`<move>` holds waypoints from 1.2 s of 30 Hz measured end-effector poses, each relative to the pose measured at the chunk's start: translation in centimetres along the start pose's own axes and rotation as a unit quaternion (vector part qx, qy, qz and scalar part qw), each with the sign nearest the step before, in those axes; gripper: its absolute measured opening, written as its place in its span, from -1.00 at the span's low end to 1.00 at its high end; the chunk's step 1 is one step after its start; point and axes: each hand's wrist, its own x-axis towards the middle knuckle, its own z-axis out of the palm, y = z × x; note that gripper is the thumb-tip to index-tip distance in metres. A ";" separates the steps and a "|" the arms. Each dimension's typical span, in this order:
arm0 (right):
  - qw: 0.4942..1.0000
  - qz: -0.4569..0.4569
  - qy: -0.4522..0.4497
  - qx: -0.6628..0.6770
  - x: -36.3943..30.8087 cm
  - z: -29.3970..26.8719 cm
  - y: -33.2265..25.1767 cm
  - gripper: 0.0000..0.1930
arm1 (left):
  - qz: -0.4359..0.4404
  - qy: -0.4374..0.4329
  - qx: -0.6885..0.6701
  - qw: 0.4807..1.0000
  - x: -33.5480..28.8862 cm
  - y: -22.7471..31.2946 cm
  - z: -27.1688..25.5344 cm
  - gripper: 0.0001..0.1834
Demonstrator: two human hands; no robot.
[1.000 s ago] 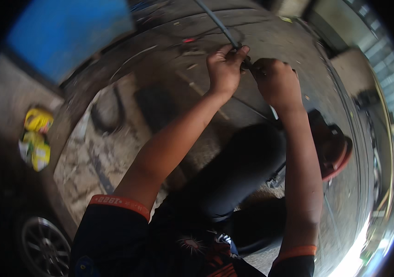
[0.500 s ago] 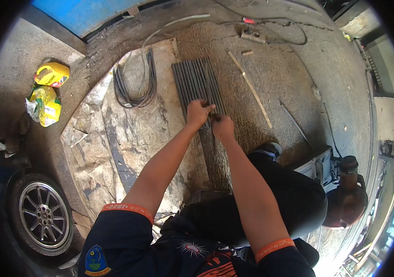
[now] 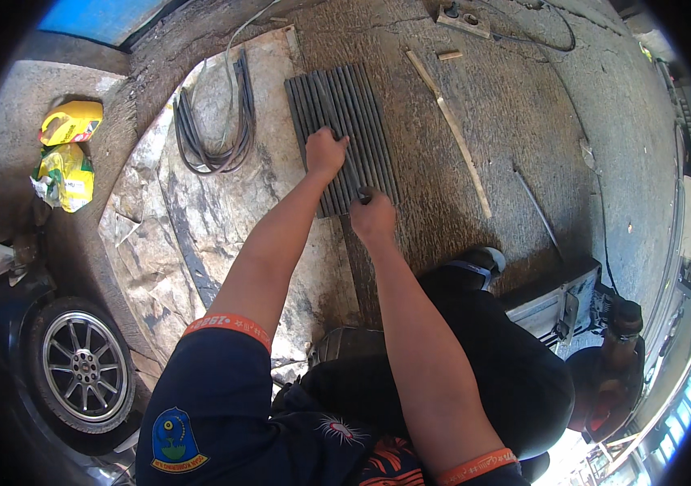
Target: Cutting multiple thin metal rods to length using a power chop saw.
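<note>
One dark rod (image 3: 352, 168) gripped at two places over a row of rods (image 3: 375, 121)

The left hand (image 3: 326, 154) has its fingers curled around the rod partway along; the right hand (image 3: 373, 217) pinches its near end between thumb and fingers. The rod slants slightly across the others, which lie side by side; whether it touches them cannot be told. The row straddles the right edge of a stained pale sheet (image 3: 232, 219) and the rough ground (image 3: 516, 89). To its left on the sheet rests a U-shaped bundle of dark cables (image 3: 200, 162); to its right lies a thin wooden strip (image 3: 460, 146). A yellow jug (image 3: 78, 123) stands far left, well above a spoked wheel (image 3: 85, 367) in view.
</note>
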 end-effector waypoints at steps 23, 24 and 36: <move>0.955 0.138 0.118 0.236 2.1 -3.6 4.1 -0.67 | 0.014 -0.066 0.182 0.981 1.8 3.5 0.1 -0.82; 0.930 0.192 0.147 0.278 2.5 -4.1 4.7 -0.67 | 0.026 -0.062 0.188 0.980 1.9 3.6 0.3 -0.82; 0.940 0.151 0.134 0.276 2.0 -3.9 4.8 -0.70 | 0.037 -0.058 0.209 0.975 2.2 3.7 0.3 -0.74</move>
